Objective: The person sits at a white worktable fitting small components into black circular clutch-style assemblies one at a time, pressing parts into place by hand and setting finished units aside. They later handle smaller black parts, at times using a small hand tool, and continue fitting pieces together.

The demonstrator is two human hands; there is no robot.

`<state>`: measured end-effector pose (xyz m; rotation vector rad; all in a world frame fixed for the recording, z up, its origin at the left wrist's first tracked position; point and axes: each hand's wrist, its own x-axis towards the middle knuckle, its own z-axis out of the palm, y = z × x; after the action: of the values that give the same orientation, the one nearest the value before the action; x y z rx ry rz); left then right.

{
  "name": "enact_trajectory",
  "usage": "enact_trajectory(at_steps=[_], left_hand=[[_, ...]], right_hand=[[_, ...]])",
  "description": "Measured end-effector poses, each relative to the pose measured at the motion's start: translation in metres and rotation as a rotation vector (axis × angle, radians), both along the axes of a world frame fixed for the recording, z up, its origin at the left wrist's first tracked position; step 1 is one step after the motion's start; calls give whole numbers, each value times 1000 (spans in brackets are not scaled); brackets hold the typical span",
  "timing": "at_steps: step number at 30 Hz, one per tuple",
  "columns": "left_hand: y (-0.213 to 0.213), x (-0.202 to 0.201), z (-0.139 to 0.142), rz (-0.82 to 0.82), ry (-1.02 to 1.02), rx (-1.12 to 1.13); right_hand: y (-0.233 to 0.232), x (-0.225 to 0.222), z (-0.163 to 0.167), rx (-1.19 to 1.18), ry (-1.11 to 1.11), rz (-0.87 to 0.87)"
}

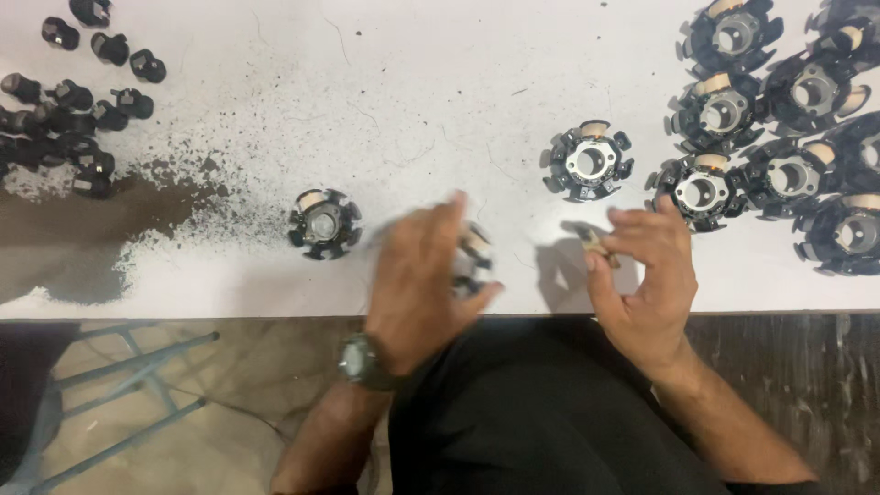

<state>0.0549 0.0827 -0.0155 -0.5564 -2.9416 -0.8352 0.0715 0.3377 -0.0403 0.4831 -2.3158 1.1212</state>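
Observation:
My left hand (pixel 423 280) is closed around a round black stator core (pixel 474 261) with a silver middle, near the table's front edge; the hand is blurred by motion. My right hand (pixel 646 275) pinches a small tan and dark piece (pixel 598 244) between thumb and fingers, just right of the left hand. One similar stator core (pixel 324 223) lies on the table to the left of my left hand. Another stator core (pixel 588 161) lies beyond my right hand.
Several more stator cores (pixel 779 110) are piled at the back right. Small black plastic parts (pixel 73 101) are scattered at the far left. The white table (pixel 412 101) has worn dark patches at left. A metal stool frame (pixel 128 385) stands below left.

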Motion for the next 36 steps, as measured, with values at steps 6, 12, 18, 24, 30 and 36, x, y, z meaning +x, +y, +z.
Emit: enact_trajectory(at_steps=[6,12,18,24,30,36], left_hand=[[45,10,-22,-123,209,199],[40,15,-22,-117,267,186],[40,19,-31,13,123,287],[36,20,-34,38,200,344],[37,16,-28,-4,245,291],[35,12,-24,-84,213,271]], right_hand=[[12,28,-9,-46,-76,-63],[-5,25,-14,52,-82,43],[-26,19,-11,190,-75,23],[-28,20,-12,232,-43,31],[-30,20,-11,222,-35,41],[-28,16,-3,202,-107,61]])
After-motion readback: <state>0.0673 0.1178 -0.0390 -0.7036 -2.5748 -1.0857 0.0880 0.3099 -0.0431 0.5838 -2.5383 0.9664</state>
